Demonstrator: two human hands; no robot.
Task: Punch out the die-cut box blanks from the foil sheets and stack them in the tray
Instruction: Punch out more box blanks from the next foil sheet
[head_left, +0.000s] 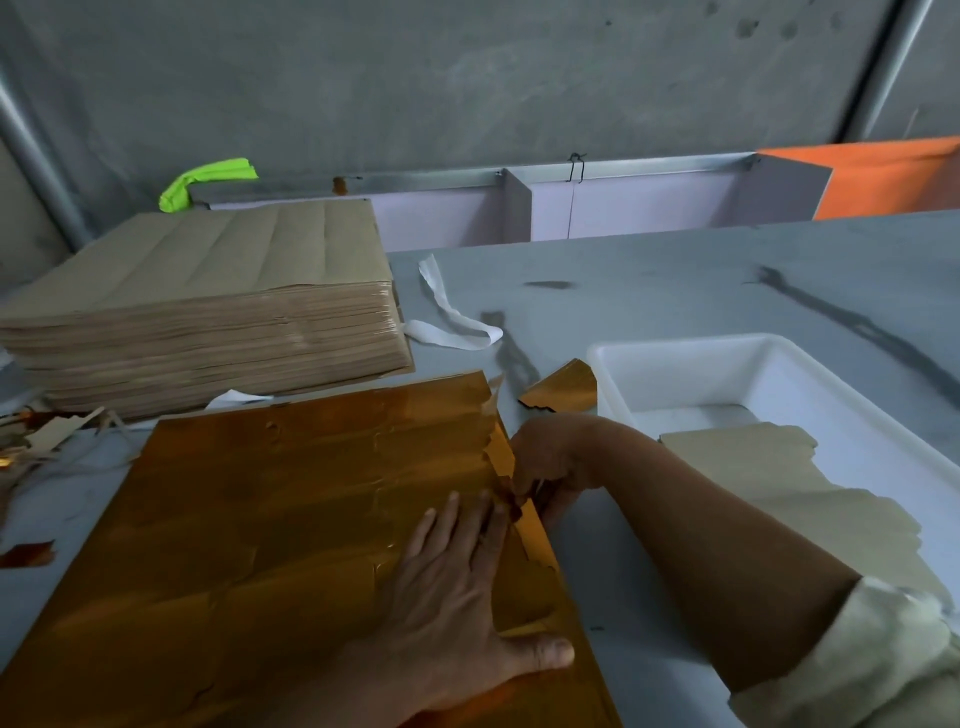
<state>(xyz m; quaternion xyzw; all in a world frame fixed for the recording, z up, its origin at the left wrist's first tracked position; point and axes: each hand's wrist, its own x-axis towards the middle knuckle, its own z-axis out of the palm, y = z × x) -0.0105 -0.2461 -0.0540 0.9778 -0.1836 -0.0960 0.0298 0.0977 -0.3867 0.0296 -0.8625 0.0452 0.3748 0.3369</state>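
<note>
1. The foil sheet (291, 519) lies flat on the table (675, 280) directly in front of the hands, its long axis running away from the person.
2. The left hand (447, 587) presses flat on it, fingers straight, just inside the right edge.
3. The right hand (550, 462) is nearer that edge. Its fingers are curled there, apparently pinching the foil sheet's torn margin, though the grip is partly hidden.
4. The white tray (675, 358) sits just right of the sheet and holds beige blanks (753, 467) lying flat.
</note>
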